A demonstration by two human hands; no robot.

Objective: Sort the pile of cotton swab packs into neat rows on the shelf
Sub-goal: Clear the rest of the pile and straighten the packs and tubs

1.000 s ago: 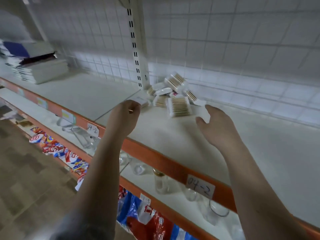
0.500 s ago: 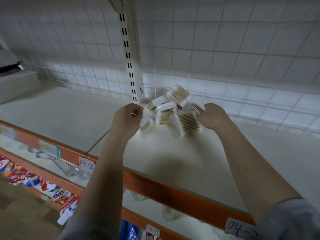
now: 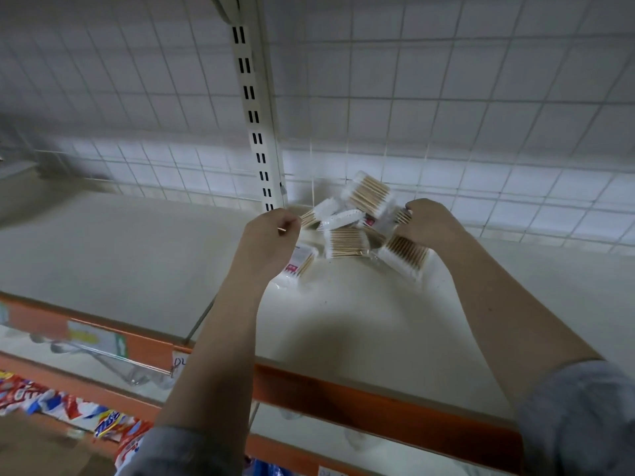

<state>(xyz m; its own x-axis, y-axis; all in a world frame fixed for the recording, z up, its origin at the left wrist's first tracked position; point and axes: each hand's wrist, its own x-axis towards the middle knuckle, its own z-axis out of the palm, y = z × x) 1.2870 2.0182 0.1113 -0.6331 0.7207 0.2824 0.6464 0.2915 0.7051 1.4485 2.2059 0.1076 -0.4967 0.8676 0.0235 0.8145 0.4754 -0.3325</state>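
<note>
Fingers of the right hand [image 3: 427, 223] curled down into the right side of the pile of cotton swab packs [image 3: 357, 223], apparently closing on a pack, though which one cannot be told. Left hand [image 3: 269, 240] fisted at the pile's left edge, a thin stick-like thing showing at the knuckles; whether pinched, hard to say. Pile heaped against the wire-grid back wall [image 3: 446, 97] of the shelf [image 3: 343, 324], beside the slotted upright [image 3: 256, 132]. Best done by lifting one pack free at a time, then laying it flat, swabs aligned, on bare shelf nearer the orange front rail [image 3: 378, 396].
</note>
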